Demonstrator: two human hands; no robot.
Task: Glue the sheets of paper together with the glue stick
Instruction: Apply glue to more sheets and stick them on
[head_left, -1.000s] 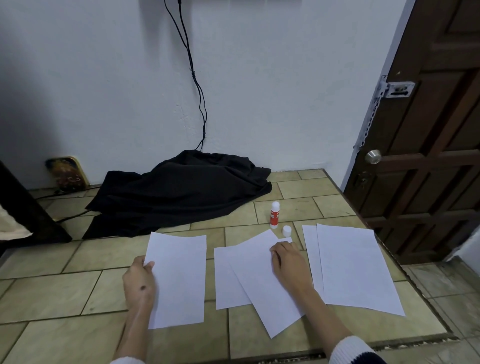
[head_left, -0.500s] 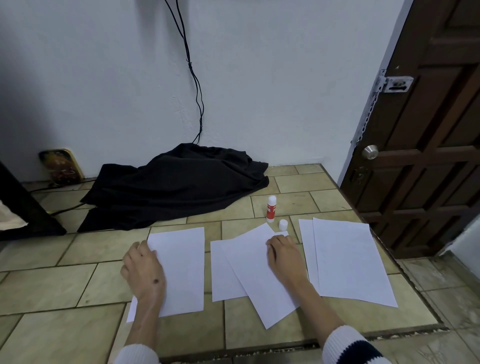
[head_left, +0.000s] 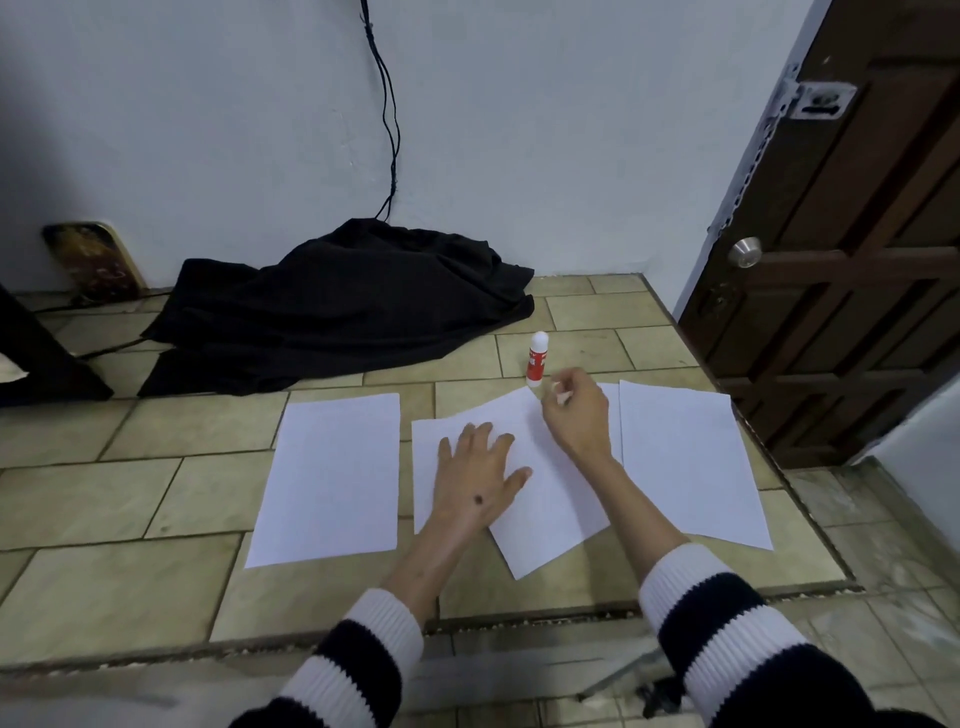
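Observation:
White paper sheets lie on the tiled ledge: a single left sheet (head_left: 332, 478), two overlapping middle sheets (head_left: 556, 514), the top one tilted, and a right pair (head_left: 685, 457). My left hand (head_left: 478, 478) rests flat with spread fingers on the middle sheets. My right hand (head_left: 576, 415) hovers at the tilted sheet's far corner, fingers pinched on a small white cap (head_left: 557, 388). The red and white glue stick (head_left: 536, 359) stands upright just beyond that hand, apart from it.
A black cloth (head_left: 337, 306) is heaped against the wall behind the sheets, with a cable (head_left: 387, 114) hanging above it. A dark wooden door (head_left: 852, 249) is at the right. The ledge's front edge (head_left: 467, 623) drops off close to my sleeves.
My left hand left the left sheet and moved right onto the middle sheets. My right hand lifted off the tilted sheet and picked up the white cap that lay beside the glue stick.

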